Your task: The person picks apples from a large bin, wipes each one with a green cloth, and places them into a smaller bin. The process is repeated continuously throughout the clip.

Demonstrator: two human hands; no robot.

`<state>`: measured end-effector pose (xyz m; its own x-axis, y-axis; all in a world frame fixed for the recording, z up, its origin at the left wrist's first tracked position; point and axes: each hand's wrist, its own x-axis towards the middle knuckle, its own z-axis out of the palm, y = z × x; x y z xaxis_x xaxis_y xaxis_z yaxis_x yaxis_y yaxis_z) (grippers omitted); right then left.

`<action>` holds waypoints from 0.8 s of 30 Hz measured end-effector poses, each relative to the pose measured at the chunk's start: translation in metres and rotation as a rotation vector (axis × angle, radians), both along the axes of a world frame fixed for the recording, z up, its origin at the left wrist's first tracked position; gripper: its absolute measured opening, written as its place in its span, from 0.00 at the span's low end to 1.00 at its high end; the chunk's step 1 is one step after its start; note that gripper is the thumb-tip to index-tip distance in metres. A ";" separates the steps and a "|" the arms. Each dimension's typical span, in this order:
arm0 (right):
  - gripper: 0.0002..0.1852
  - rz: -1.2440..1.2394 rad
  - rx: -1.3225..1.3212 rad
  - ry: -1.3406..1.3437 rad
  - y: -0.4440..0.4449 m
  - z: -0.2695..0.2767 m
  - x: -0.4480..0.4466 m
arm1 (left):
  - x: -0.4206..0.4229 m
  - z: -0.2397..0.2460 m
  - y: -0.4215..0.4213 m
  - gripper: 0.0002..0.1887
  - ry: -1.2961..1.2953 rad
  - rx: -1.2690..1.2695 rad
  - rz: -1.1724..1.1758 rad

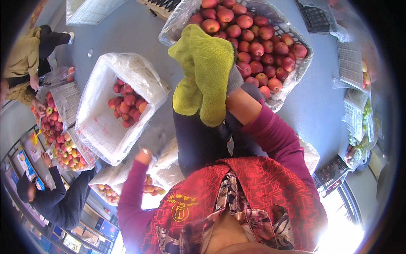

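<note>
My right hand (235, 75), in a grey knit glove, is mostly hidden behind a fuzzy yellow-green cloth (203, 70), which it holds over my lap; whether anything is inside the cloth cannot be seen. Beyond it, red apples (257, 49) fill a plastic-lined crate (299, 74). My left hand (161, 139) is motion-blurred, low beside my left knee, near a white plastic-lined crate (104, 127); its fingers and any held thing cannot be made out. A smaller heap of red apples (127, 103) lies at one side of that crate.
Crates of apples (68, 152) stand at far left, where a person in a tan jacket (22, 57) and a person in dark clothes (60, 203) are at work. More lined crates (111, 177) sit by my left side. At right are a black crate (331, 171) and white crates (350, 63).
</note>
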<state>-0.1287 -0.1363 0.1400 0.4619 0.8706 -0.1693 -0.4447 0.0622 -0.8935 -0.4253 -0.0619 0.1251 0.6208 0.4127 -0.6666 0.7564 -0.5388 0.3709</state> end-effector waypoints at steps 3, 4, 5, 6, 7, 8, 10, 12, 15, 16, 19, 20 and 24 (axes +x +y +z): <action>0.16 -0.184 -0.007 -0.332 -0.019 -0.007 0.020 | 0.115 -0.014 0.067 0.09 -0.447 0.224 -0.129; 0.17 -0.252 -0.019 -0.301 -0.025 -0.009 0.027 | 0.163 -0.021 0.085 0.09 -0.562 0.227 -0.151; 0.17 -0.304 -0.048 -0.353 -0.032 -0.012 0.034 | 0.208 -0.026 0.099 0.08 -0.475 0.226 -0.186; 0.17 -0.344 -0.077 -0.403 -0.038 -0.014 0.039 | 0.250 -0.033 0.102 0.09 -0.604 0.223 -0.144; 0.18 -0.377 -0.106 -0.453 -0.044 -0.015 0.044 | 0.288 -0.039 0.105 0.11 -0.537 0.273 -0.218; 0.18 -0.405 -0.135 -0.493 -0.049 -0.017 0.049 | 0.325 -0.047 0.106 0.12 -0.498 0.261 -0.224; 0.19 -0.450 -0.183 -0.554 -0.059 -0.020 0.056 | 0.376 -0.070 0.096 0.16 -0.485 0.329 -0.231; 0.20 -0.485 -0.221 -0.594 -0.067 -0.023 0.061 | 0.414 -0.098 0.079 0.19 -0.378 0.354 -0.190; 0.21 -0.521 -0.263 -0.659 -0.074 -0.028 0.069 | 0.440 -0.135 0.072 0.22 -0.333 0.433 -0.317; 0.21 -0.530 -0.271 -0.678 -0.074 -0.030 0.072 | 0.446 -0.143 0.070 0.23 -0.323 0.400 -0.300; 0.23 -0.556 -0.282 -0.733 -0.067 -0.033 0.082 | 0.448 -0.142 0.074 0.28 -0.582 -0.012 0.145; 0.23 -0.562 -0.285 -0.746 -0.064 -0.032 0.086 | 0.442 -0.134 0.076 0.30 -0.646 -0.234 0.345; 0.25 -0.567 -0.275 -0.813 -0.046 -0.020 0.092 | 0.376 -0.069 0.088 0.24 -0.898 -1.222 0.714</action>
